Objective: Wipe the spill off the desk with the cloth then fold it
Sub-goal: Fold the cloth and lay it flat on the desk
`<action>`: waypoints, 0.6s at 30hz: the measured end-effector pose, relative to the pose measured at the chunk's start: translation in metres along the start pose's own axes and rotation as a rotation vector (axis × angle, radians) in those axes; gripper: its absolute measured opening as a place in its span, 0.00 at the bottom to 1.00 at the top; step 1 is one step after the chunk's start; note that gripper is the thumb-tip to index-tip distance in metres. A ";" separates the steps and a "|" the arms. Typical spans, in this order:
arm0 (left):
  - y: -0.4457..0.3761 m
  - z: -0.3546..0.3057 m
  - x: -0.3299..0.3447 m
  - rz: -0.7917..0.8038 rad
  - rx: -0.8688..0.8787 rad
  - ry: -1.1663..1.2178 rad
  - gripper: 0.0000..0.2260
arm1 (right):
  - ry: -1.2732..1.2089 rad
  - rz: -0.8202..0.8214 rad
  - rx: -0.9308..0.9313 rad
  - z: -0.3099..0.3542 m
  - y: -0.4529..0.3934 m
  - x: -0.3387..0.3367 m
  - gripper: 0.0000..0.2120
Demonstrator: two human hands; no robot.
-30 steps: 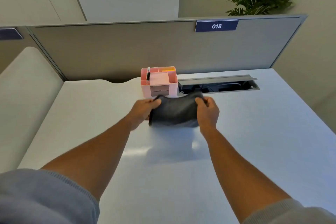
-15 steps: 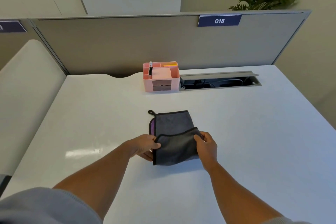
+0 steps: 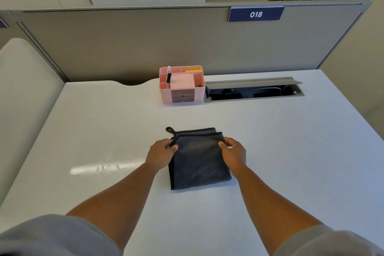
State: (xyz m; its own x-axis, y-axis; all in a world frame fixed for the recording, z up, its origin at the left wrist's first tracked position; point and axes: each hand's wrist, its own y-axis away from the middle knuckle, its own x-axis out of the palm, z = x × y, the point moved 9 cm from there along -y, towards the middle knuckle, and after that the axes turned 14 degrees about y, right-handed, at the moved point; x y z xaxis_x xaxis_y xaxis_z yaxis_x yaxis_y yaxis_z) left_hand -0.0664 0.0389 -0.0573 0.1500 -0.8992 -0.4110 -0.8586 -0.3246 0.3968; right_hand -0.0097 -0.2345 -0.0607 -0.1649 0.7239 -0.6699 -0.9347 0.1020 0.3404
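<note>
your left hand (image 3: 160,155) pinches the cloth (image 3: 199,162) at its 10 o'clock corner, and your right hand (image 3: 233,155) pinches the 2 o'clock corner. the dark grey cloth lies folded flat in the middle of the white desk (image 3: 104,131), with a small loop (image 3: 170,130) sticking out at 11 o'clock. a pink box (image 3: 181,85) with a pen (image 3: 168,78) stands well apart at 12 o'clock.

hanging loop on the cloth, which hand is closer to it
Left. The left hand grips the cloth just below the loop; the right hand holds the opposite far corner.
</note>
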 end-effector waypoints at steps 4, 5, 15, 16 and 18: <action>-0.017 -0.001 -0.004 -0.050 -0.011 0.013 0.08 | 0.011 0.000 0.011 0.011 -0.021 0.003 0.15; -0.022 -0.001 -0.004 -0.059 -0.020 0.009 0.08 | 0.020 0.001 0.014 0.014 -0.027 0.006 0.15; -0.050 0.026 -0.002 -0.133 -0.139 0.009 0.07 | 0.213 0.044 0.091 0.011 -0.060 0.026 0.15; -0.051 0.029 -0.002 -0.154 -0.159 0.014 0.08 | 0.283 0.046 0.114 0.007 -0.060 0.026 0.17; -0.050 0.035 -0.006 -0.212 -0.195 0.023 0.12 | 0.395 0.044 0.165 0.000 -0.059 0.023 0.23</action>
State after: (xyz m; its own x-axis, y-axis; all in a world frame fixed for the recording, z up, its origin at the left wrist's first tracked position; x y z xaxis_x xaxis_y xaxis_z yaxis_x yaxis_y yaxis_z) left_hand -0.0412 0.0706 -0.1034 0.3290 -0.8107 -0.4842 -0.6965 -0.5546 0.4553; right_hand 0.0416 -0.2239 -0.0962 -0.3418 0.4163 -0.8426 -0.8663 0.2080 0.4542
